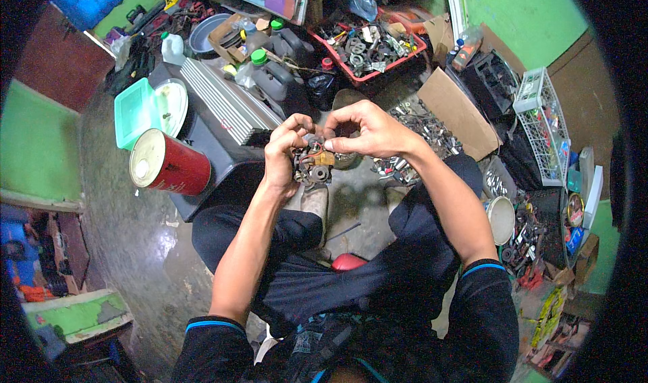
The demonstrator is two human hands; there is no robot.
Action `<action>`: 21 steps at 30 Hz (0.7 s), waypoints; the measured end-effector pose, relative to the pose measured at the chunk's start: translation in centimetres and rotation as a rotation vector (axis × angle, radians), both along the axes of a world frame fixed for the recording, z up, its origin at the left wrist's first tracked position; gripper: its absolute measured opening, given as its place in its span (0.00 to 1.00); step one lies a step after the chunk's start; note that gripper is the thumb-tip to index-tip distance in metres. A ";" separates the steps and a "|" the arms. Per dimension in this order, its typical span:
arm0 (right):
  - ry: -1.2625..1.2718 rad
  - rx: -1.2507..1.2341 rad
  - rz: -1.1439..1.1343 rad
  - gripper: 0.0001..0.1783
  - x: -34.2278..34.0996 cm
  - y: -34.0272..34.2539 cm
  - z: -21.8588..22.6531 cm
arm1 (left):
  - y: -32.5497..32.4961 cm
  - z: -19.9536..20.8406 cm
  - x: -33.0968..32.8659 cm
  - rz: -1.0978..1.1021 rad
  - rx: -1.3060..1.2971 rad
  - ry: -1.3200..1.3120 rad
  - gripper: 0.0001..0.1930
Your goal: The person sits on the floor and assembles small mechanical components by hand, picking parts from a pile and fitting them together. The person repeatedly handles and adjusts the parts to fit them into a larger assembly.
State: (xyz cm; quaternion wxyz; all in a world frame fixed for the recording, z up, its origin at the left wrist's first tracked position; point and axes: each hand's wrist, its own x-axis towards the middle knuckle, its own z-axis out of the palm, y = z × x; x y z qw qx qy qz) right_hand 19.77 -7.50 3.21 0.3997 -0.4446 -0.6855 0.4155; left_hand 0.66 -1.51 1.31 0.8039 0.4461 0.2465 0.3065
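Observation:
My left hand is closed round a small greasy metal machine part with an orange-brown block and a round boss on it. It is held up between my knees, above the floor. My right hand comes in from the right, thumb and index finger curled into a pinch at the part's upper edge. Whatever lies between those fingertips is too small to make out. Beyond the right wrist, a heap of small metal pieces lies beside a cardboard sheet.
To the left, a red can and a teal plastic tub stand near a ribbed metal panel. A red crate of metal parts sits ahead, with dark jugs beside it. At right are a white basket and a white bucket.

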 end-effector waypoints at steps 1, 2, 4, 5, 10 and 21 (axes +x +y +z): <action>-0.041 0.007 0.008 0.10 0.0 0.0 0.3 | 0.1 -0.1 -0.1 -0.004 -0.002 -0.020 0.17; -0.082 0.014 0.016 0.10 0.1 0.1 0.4 | 0.3 -0.5 -0.2 -0.008 -0.003 -0.039 0.17; -0.035 0.034 -0.013 0.10 0.5 0.1 0.0 | 0.5 -0.9 -0.1 -0.019 -0.012 -0.079 0.16; -0.011 0.044 -0.028 0.10 0.8 0.1 -0.2 | 0.6 -1.0 -0.1 -0.022 -0.019 -0.098 0.16; 0.047 -0.103 -0.145 0.11 2.4 0.6 1.1 | 1.0 -0.9 -0.5 -0.031 -0.056 -0.107 0.16; -0.760 0.117 -0.326 0.14 4.2 2.1 -4.2 | 1.0 -1.2 -0.3 -0.012 -0.089 -0.129 0.18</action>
